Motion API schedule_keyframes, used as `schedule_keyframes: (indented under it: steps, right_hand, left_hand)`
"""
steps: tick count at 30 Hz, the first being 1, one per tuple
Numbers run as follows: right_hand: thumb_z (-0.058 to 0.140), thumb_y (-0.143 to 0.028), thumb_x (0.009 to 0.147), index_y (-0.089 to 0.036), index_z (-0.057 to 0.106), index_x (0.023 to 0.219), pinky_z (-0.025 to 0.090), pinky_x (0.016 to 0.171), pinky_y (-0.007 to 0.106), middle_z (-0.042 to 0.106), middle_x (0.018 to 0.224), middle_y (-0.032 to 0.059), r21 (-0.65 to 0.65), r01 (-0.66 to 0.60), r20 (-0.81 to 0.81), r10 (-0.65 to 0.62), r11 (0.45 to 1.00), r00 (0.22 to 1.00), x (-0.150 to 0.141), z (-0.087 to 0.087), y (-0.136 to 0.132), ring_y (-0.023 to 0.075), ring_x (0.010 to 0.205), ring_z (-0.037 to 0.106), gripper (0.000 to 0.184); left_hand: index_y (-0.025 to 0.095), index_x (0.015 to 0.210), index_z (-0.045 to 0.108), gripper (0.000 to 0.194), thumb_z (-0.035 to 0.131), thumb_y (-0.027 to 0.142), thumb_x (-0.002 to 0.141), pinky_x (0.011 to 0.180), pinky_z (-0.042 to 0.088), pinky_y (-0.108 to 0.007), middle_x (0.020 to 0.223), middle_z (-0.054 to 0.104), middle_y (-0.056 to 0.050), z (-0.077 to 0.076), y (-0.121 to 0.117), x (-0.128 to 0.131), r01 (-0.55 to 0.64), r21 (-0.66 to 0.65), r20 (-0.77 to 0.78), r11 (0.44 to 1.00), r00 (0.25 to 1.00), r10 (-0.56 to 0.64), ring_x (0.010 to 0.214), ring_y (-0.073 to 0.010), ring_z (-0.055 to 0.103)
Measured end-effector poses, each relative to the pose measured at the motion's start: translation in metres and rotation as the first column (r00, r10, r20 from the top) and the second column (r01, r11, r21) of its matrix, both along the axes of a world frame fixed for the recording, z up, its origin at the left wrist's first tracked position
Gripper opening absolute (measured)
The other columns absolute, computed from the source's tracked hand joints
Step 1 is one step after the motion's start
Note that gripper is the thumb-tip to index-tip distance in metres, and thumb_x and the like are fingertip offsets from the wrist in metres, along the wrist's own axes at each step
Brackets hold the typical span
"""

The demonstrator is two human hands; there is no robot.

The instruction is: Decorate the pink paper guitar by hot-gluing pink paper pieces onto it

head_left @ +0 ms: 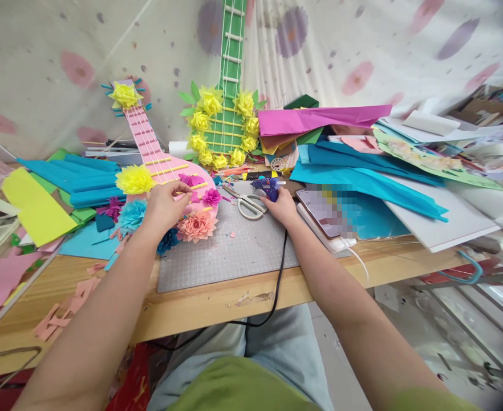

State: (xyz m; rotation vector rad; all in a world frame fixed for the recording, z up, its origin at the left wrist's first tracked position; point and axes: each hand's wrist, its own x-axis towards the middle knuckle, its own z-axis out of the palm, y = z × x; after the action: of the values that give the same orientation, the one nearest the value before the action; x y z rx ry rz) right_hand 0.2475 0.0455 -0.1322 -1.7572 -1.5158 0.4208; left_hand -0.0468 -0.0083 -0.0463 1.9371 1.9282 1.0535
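Observation:
A pink paper guitar [142, 134] with white strings and yellow strips leans on the table. Paper flowers trim its body: a yellow flower [135, 179], a light blue flower [132, 217], a coral flower [197, 226] and a magenta flower [211, 197]. Over the body, my left hand [166, 208] has its fingers pinched together; whatever may be between them is hidden. My right hand [283, 206] grips a blue glue gun [268, 186] lying low over the mat, its black cord [282, 262] running off the table edge. Between my hands are scissors [251, 206] with white handles.
A grey cutting mat [234, 257] covers the middle of the wooden table [217, 308]. Behind stands a green paper guitar [230, 63] with yellow flowers. A phone [320, 212] lies right of my right hand, near stacked blue paper [375, 171]. Coral paper scraps [69, 305] lie at left.

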Motion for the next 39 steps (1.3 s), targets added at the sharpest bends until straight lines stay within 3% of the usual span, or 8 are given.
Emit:
schedule_keyframes:
  steps: [5, 9, 14, 17, 20, 26, 32, 39]
  right_hand:
    - [0.067, -0.041, 0.071, -0.018, 0.062, 0.078, 0.046, 0.087, 0.047, 0.065, 0.086, 0.0119, -0.021, 0.010, -0.040, -0.011, 1.000, 0.999, 0.000, 0.006, -0.005, 0.0313, 0.093, 0.062, 0.024]
    - [0.066, -0.046, 0.069, -0.016, 0.065, 0.088, 0.049, 0.083, 0.045, 0.069, 0.087, 0.0116, 0.080, 0.043, -0.286, -0.019, 0.996, 0.958, -0.007, 0.014, -0.011, 0.0277, 0.086, 0.064, 0.035]
    - [0.069, -0.058, 0.063, -0.018, 0.064, 0.085, 0.051, 0.064, 0.033, 0.067, 0.078, 0.0052, 0.197, -0.218, -0.596, 0.294, 0.956, 0.748, -0.030, 0.028, -0.029, 0.0154, 0.064, 0.059, 0.046]
    - [0.071, -0.060, 0.062, -0.019, 0.062, 0.074, 0.043, 0.052, 0.028, 0.057, 0.059, -0.0014, 0.113, -0.444, -0.584, 0.421, 0.889, 0.694, -0.044, 0.032, -0.044, 0.0107, 0.051, 0.048, 0.043]
    - [0.073, -0.061, 0.061, -0.020, 0.061, 0.071, 0.037, 0.049, 0.026, 0.049, 0.052, -0.0044, 0.068, -0.546, -0.517, 0.497, 0.835, 0.697, -0.054, 0.032, -0.052, 0.0101, 0.050, 0.044, 0.043]
    - [0.070, -0.062, 0.064, -0.021, 0.066, 0.081, 0.042, 0.055, 0.027, 0.053, 0.057, -0.0031, 0.124, -0.577, -0.454, 0.563, 0.808, 0.691, -0.059, 0.028, -0.052, 0.0130, 0.058, 0.050, 0.045]
    - [0.070, -0.057, 0.068, -0.022, 0.068, 0.093, 0.050, 0.071, 0.031, 0.068, 0.082, 0.0015, 0.158, -0.595, -0.404, 0.602, 0.788, 0.689, -0.059, 0.021, -0.049, 0.0177, 0.078, 0.062, 0.043]
    - [0.070, -0.056, 0.069, -0.021, 0.068, 0.101, 0.050, 0.089, 0.041, 0.072, 0.099, 0.0048, 0.180, -0.597, -0.367, 0.616, 0.782, 0.697, -0.059, 0.014, -0.045, 0.0232, 0.094, 0.066, 0.047]
  left_hand:
    - [0.021, 0.080, 0.065, 0.014, 0.055, 0.028, 0.074, 0.079, 0.048, -0.031, 0.083, 0.070, -0.002, -0.021, -0.014, 0.010, -0.052, 0.090, 0.112, 0.995, 0.993, 0.042, 0.081, -0.0180, 0.061]
    - [0.021, 0.085, 0.065, 0.016, 0.057, 0.029, 0.074, 0.079, 0.049, -0.032, 0.085, 0.071, -0.003, -0.028, -0.023, 0.012, -0.123, 0.106, 0.138, 0.987, 0.985, 0.108, 0.080, -0.0176, 0.062]
    - [0.022, 0.080, 0.065, 0.013, 0.059, 0.031, 0.074, 0.082, 0.049, -0.033, 0.085, 0.072, -0.003, -0.031, -0.029, 0.012, -0.140, 0.099, 0.168, 0.985, 0.978, 0.122, 0.080, -0.0178, 0.064]
    - [0.022, 0.077, 0.064, 0.010, 0.060, 0.030, 0.073, 0.082, 0.049, -0.032, 0.082, 0.072, -0.002, -0.031, -0.031, 0.014, -0.135, 0.078, 0.186, 0.988, 0.975, 0.119, 0.080, -0.0177, 0.065]
    - [0.022, 0.075, 0.064, 0.009, 0.061, 0.030, 0.072, 0.081, 0.049, -0.033, 0.079, 0.071, -0.002, -0.030, -0.032, 0.016, -0.140, 0.070, 0.181, 0.988, 0.975, 0.125, 0.080, -0.0184, 0.065]
    - [0.022, 0.075, 0.063, 0.008, 0.060, 0.029, 0.074, 0.082, 0.048, -0.034, 0.080, 0.072, -0.002, -0.029, -0.033, 0.017, -0.152, 0.062, 0.161, 0.986, 0.977, 0.141, 0.083, -0.0190, 0.066]
    - [0.021, 0.077, 0.065, 0.011, 0.061, 0.031, 0.074, 0.080, 0.048, -0.033, 0.081, 0.072, -0.003, -0.031, -0.033, 0.017, -0.142, 0.078, 0.175, 0.987, 0.976, 0.127, 0.083, -0.0191, 0.066]
    - [0.021, 0.074, 0.066, 0.010, 0.062, 0.030, 0.071, 0.079, 0.048, -0.033, 0.077, 0.071, -0.002, -0.032, -0.032, 0.016, -0.147, 0.104, 0.198, 0.984, 0.972, 0.125, 0.077, -0.0181, 0.065]
